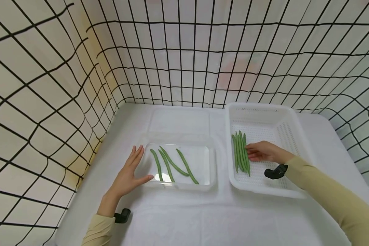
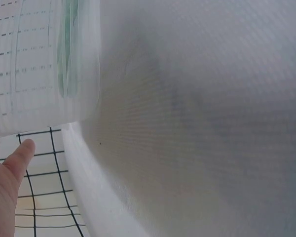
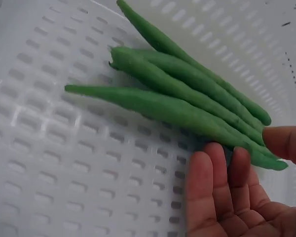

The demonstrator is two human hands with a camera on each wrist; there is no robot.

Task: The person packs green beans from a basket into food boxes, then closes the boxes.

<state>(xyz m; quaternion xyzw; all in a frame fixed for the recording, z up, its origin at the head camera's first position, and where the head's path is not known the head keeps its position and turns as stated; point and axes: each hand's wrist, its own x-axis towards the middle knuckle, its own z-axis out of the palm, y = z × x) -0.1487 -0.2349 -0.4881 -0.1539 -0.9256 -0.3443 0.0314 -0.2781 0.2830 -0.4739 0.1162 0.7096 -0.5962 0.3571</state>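
Several green beans point(image 1: 241, 153) lie side by side along the left part of a white perforated basket point(image 1: 295, 136). My right hand point(image 1: 264, 152) is inside the basket at their right edge. In the right wrist view its thumb overlaps the bean ends, and its extended fingertips point(image 3: 200, 170) are right at the nearest bean. My left hand point(image 1: 127, 176) rests at the left side of a clear plastic container point(image 1: 213, 167), fingers spread and thumb at the near left corner. Inside that container, several more green beans point(image 1: 187, 165) lie apart at slants.
A clear flat panel point(image 1: 179, 120) lies behind the container on the white-covered table point(image 1: 184, 222). Black grid netting point(image 1: 184, 61) rises at the back and both sides. Each wrist carries a small black camera, such as the left one point(image 1: 122, 216).
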